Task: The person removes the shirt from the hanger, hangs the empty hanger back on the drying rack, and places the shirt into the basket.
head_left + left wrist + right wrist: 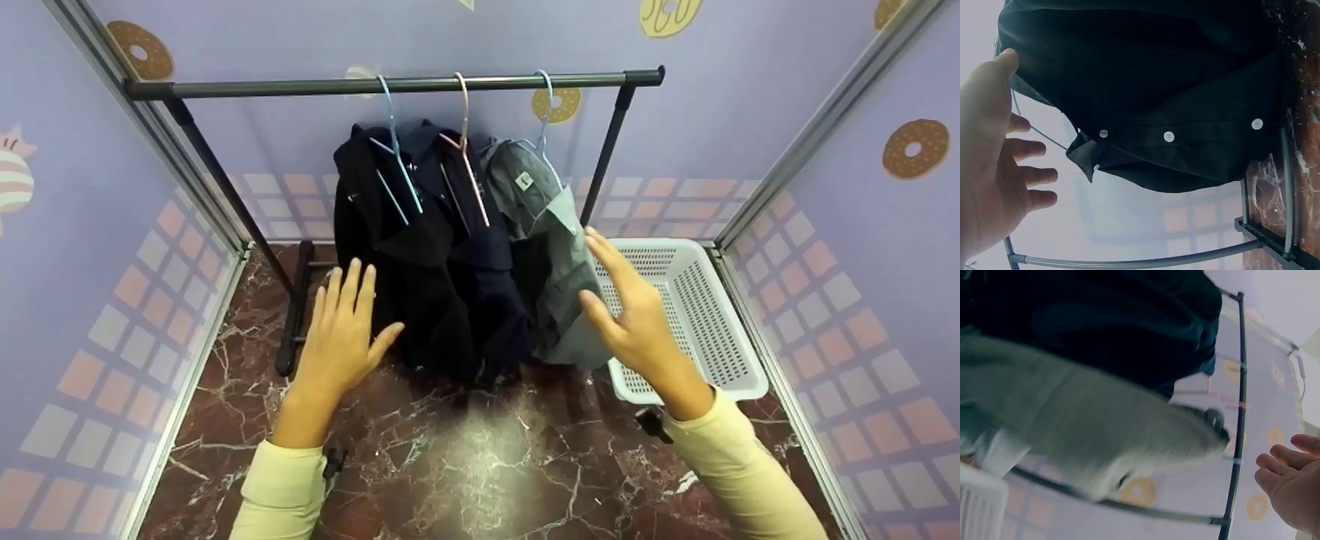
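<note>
Just to the near side of the black garment point(416, 300), the person's left hand point(341, 330) hovers with straight fingers and the thumb spread away, grasping nothing. Whether the thumb touches the cloth cannot be told. Across from it, the right hand point(637, 322) is likewise released, fingers extended and thumb apart, beside the gray shirt point(566, 307) and partly over the white basket point(705, 300) as the head camera sees it; the right wrist view shows a gap between fingers and cloth.

Between the two hands hang three pieces of clothing side by side: the black garment on a blue hanger point(391, 124), the navy garment point(484, 277) in the middle on a pink hanger point(465, 112), and the gray shirt on a second blue hanger point(550, 112), a small pale label point(524, 181) inside its neck. White buttons point(1169, 136) run along the black garment. All three hooks sit over the dark rail point(300, 87) of a standing rack. Perforated sides mark the basket, which stands on the reddish-brown marbled floor point(480, 480). Purple walls point(247, 45) with doughnut pictures enclose the rack.
</note>
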Demonstrator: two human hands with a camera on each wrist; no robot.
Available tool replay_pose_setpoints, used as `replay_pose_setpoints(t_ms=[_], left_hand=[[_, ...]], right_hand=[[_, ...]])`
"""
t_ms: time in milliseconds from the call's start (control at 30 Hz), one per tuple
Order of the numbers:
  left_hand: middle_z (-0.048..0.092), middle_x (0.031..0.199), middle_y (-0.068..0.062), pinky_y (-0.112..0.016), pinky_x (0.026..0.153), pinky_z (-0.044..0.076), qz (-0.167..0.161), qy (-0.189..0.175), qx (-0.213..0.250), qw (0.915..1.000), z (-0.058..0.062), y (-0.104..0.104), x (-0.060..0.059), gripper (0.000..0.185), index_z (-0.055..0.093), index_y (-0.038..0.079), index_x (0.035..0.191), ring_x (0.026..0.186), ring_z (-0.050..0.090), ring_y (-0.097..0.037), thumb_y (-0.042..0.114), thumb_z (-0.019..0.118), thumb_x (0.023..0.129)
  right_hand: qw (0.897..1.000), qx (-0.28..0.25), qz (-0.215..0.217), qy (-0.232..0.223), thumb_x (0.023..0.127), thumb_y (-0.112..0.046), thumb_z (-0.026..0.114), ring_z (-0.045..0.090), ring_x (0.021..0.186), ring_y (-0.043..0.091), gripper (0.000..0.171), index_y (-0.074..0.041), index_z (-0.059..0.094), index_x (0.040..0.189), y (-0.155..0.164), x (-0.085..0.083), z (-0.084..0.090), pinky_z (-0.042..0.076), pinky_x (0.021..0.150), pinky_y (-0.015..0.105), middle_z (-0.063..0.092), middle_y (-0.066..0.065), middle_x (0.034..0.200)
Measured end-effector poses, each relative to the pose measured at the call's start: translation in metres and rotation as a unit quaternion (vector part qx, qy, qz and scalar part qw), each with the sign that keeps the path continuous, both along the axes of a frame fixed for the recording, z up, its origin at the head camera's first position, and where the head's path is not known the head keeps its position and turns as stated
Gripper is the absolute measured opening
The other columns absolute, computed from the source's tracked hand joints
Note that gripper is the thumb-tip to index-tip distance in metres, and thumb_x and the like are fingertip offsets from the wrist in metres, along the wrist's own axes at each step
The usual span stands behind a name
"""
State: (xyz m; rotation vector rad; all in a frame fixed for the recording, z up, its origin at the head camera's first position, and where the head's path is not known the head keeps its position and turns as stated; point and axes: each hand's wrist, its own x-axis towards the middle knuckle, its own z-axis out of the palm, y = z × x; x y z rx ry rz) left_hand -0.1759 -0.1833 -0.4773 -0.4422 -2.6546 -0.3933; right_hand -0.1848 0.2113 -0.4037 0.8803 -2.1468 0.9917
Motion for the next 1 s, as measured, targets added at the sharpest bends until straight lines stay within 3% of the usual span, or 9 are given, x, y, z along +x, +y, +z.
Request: replay_pose_setpoints(t_ms=[267,467,667,867,1000], left_hand=[[0.027,0.168,-0.022,-0.064,0.126,0.021,-0.004,0.007,0.023,0.9997,0.008,0.000,-0.009,0.081,0.027,0.002,0.162,0.155,0.024,-0.045,0.045,0.061,0.102],[0.029,0.167,-0.022,-0.064,0.125,0.022,-0.001,0.003,0.046,0.9989,0.013,0.001,-0.021,0.079,0.028,0.001,0.161,0.155,0.026,-0.044,0.043,0.060,0.103],[0.031,0.167,-0.022,-0.060,0.127,0.022,0.001,0.003,0.088,0.9962,0.014,-0.002,-0.028,0.074,0.032,0.000,0.160,0.154,0.028,-0.043,0.041,0.058,0.104],[0.033,0.166,-0.022,-0.053,0.128,0.023,-0.012,0.005,0.119,0.9928,0.015,0.000,-0.034,0.068,0.035,-0.001,0.159,0.153,0.032,-0.042,0.038,0.054,0.107],[0.036,0.164,-0.022,-0.053,0.128,0.025,-0.021,0.013,0.125,0.9918,0.015,0.003,-0.038,0.066,0.037,-0.001,0.158,0.151,0.035,-0.042,0.038,0.053,0.107]], right_hand=[[0.998,0.005,0.056,-0.031,0.097,-0.012,0.064,0.047,0.146,0.030,0.058,0.001,0.047,0.151,-0.046,-0.007,0.011,0.037,0.123,0.046,0.050,0.014,0.157],[0.993,0.000,0.082,-0.083,0.100,-0.014,0.064,0.053,0.141,0.025,0.055,0.001,0.048,0.151,-0.074,-0.015,0.014,0.046,0.116,0.034,0.053,0.013,0.155],[0.985,-0.013,0.095,-0.142,0.102,-0.015,0.063,0.060,0.134,0.027,0.053,0.003,0.049,0.150,-0.104,-0.023,0.015,0.050,0.112,0.030,0.057,0.019,0.150],[0.971,-0.008,0.065,-0.232,0.104,-0.019,0.061,0.057,0.137,0.029,0.055,0.002,0.046,0.152,-0.131,-0.038,0.017,0.050,0.111,0.031,0.051,0.018,0.155],[0.967,0.022,0.021,-0.254,0.104,-0.024,0.061,0.057,0.138,0.028,0.058,0.001,0.044,0.154,-0.146,-0.048,0.017,0.050,0.112,0.034,0.052,0.020,0.154]])
